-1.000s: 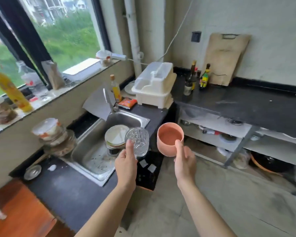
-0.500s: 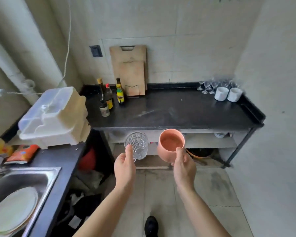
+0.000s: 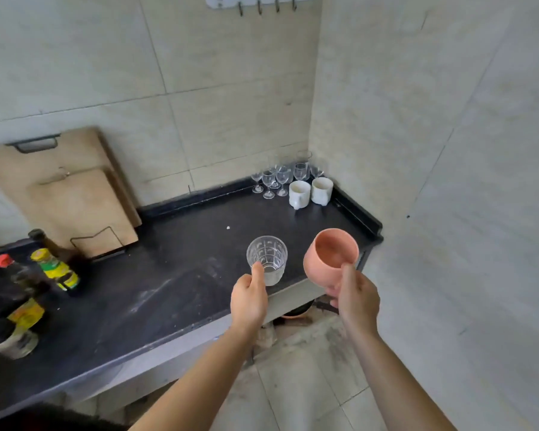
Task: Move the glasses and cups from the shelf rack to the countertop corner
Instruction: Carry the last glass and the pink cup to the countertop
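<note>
Clear ribbed tumbler (image 3: 267,259) gripped in left hand (image 3: 249,298), thumb up the near wall, fingers wrapped round the far side; held upright, lower centre of frame, above the front part of the black countertop (image 3: 175,275). Pink cup (image 3: 330,258) gripped in right hand (image 3: 357,298), fingers curled under and round its base, thumb on the near wall; tipped, mouth facing up and toward the camera, hanging over the counter's front right edge. Both hands closed on their loads, neither load touching the counter.

Corner at upper right of the counter already stocked: cluster of stemmed wine glasses (image 3: 280,177) against the back wall, two white mugs (image 3: 310,191) just in front of them, side by side, upright. Bare counter in front of the mugs.

Step in hand, by judgement: carrying, mid-transfer, arriving at the drop-off. Shelf rack not in view.

Next move calls for: reach forward toward upper right, level the pink cup, set both down on the bare patch in front of or beside the mugs, then release. Care needed near the stemware: thin stems, easy to knock over. Pink cup's round base possibly tippy, cannot tell.

Cutting boards (image 3: 59,194) leaning at left, sauce bottles (image 3: 55,269) at far left, well apart from the drop-off.
</note>
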### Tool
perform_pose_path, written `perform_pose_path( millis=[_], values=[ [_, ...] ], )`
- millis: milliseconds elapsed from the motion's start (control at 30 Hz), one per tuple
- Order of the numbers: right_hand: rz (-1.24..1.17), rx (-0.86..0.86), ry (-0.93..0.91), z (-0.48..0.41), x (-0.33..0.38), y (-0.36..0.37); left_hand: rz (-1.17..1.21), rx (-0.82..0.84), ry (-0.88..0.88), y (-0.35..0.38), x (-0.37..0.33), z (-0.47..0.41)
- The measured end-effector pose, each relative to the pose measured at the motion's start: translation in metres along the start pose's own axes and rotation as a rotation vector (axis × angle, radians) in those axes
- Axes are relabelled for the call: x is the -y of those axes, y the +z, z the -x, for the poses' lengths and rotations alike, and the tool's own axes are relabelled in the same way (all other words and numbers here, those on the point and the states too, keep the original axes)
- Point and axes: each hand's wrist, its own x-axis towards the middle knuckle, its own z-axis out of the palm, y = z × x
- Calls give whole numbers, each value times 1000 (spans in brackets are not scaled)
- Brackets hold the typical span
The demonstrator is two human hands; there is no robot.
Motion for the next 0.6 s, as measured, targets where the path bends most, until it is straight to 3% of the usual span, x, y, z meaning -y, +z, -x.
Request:
perform_pose_path(
  millis=[233, 433, 600],
  values=[
    [23, 0, 80, -168, -6, 19, -68, 106, -72, 115, -23, -104],
    [178, 183, 157, -290, 20, 62, -132, -2, -222, 181, -47, -195],
    [281, 337, 177, -349, 45, 121, -176, -82, -323, 182, -55, -262]
  ],
)
